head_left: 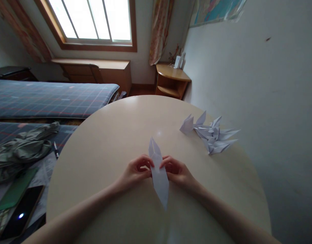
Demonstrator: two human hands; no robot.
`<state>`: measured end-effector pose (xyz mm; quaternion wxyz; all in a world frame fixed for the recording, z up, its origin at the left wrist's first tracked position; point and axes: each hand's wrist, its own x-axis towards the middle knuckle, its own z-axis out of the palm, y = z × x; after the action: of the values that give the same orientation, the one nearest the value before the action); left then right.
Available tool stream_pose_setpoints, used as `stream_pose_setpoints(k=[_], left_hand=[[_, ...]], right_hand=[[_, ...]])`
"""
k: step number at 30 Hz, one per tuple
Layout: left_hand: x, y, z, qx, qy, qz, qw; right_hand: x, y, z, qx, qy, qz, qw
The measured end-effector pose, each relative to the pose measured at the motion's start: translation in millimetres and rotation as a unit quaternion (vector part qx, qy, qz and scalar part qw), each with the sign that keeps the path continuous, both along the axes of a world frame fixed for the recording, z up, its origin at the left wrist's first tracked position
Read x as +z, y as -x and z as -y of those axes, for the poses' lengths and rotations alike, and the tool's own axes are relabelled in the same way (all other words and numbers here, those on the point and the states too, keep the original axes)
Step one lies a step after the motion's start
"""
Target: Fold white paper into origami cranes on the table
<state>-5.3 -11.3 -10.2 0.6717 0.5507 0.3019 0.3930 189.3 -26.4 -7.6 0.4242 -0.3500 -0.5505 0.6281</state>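
A folded white sheet of paper (160, 184), long and narrow with a point at each end, is held between both hands above the round table (115, 135). My left hand (138, 169) pinches its left edge between thumb and fingers. On the opposite edge, my right hand (177, 170) grips the paper in the same way. The far tip shows a split down its middle. What lies on the underside of the paper is hidden.
Several folded white paper pieces (214, 135) are heaped at the table's right, near the white wall (247, 78). A phone (23, 211), a green booklet (16, 189), a pen (56, 149) and a grey-green cloth (21, 147) lie at the left, by a plaid mattress (51, 100).
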Motion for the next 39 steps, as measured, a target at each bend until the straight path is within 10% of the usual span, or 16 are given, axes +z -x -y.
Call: stream_pose_setpoints(k=[39], left_hand=[[0.6,-19.5,9.4,0.190,-0.011,-0.094,0.977]], right_hand=[[3.6,16.2,9.1,-0.192,-0.050,0.108,0.974]])
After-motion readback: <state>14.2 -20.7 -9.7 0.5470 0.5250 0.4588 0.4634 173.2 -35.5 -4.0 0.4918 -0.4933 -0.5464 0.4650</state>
